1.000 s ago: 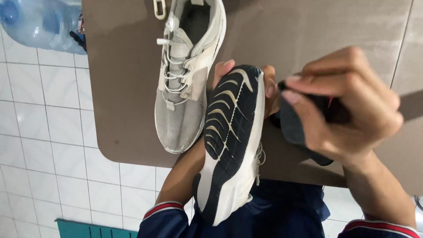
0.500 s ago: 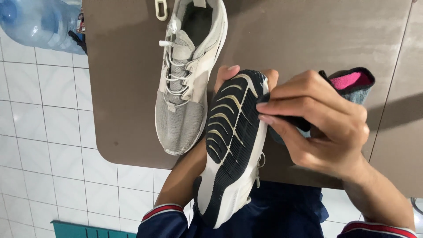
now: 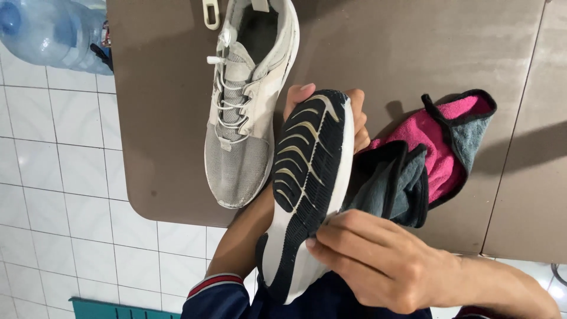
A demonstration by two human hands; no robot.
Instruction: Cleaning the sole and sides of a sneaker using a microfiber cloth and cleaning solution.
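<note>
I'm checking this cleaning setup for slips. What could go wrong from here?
The upturned shoe is held off the table edge by the left hand alone; it could drop onto the tiled floor. The cloth, pinched by the right hand, may brush dirt onto the other shoe.

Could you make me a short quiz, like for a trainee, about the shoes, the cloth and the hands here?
1. True or false: the held shoe shows its sole to the camera.
2. Which hand presses the cloth against the held shoe? A) left hand B) right hand C) neither
3. Where does the grey shoe lie?

Key
1. True.
2. B: the left hand has its grip around the shoe from behind.
3. Sole down on the brown table, apart from both hands.
</note>
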